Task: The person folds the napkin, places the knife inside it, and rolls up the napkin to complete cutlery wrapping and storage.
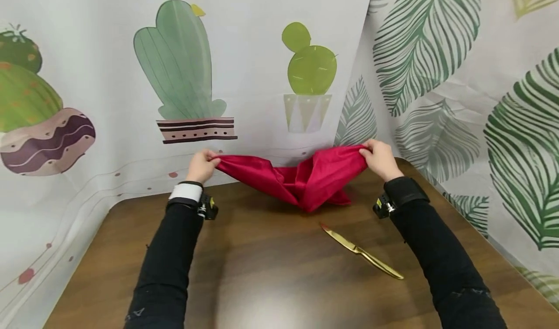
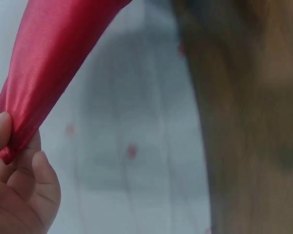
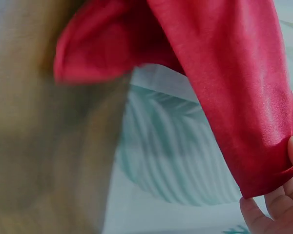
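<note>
A shiny red cloth (image 1: 301, 181) hangs between both hands above the far side of the table, sagging in folds at its middle. My left hand (image 1: 203, 166) pinches one corner of it. In the left wrist view, thumb and fingers of the left hand (image 2: 22, 180) grip the gathered tip of the cloth (image 2: 53, 63). The opposite end is held by my right hand (image 1: 380, 159). Seen from the right wrist, the thumb of the right hand (image 3: 278, 204) lies on the cloth (image 3: 234, 107) with fingers behind it.
A gold knife (image 1: 360, 251) with a reddish tip lies diagonally on the brown wooden table (image 1: 271, 266), nearer me than the cloth. White curtains with cactus prints (image 1: 257, 76) and leaf prints (image 1: 458, 91) hang close behind the table's far and right edges.
</note>
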`<action>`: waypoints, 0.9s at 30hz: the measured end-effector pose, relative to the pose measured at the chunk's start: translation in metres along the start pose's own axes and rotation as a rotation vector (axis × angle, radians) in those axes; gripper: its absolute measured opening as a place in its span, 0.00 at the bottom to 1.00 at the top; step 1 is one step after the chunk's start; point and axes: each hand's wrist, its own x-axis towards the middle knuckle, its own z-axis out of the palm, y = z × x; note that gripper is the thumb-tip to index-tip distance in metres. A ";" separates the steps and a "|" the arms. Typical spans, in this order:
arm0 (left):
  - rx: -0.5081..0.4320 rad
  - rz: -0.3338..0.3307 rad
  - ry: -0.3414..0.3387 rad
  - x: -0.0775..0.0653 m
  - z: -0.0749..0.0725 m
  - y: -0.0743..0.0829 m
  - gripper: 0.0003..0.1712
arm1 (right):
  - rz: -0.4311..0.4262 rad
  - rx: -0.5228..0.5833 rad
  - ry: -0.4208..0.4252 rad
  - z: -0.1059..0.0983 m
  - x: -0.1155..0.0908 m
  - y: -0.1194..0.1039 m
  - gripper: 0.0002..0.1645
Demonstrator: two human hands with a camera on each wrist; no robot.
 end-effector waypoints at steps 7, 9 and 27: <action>0.017 -0.045 0.131 -0.025 -0.076 0.017 0.09 | -0.013 -0.013 0.083 -0.016 0.025 -0.021 0.06; 0.008 -0.082 0.187 -0.032 -0.093 0.017 0.10 | 0.000 -0.010 0.107 -0.021 0.030 -0.025 0.07; 0.102 -0.271 0.591 -0.065 -0.175 -0.009 0.08 | 0.141 0.012 0.296 -0.061 0.053 -0.033 0.14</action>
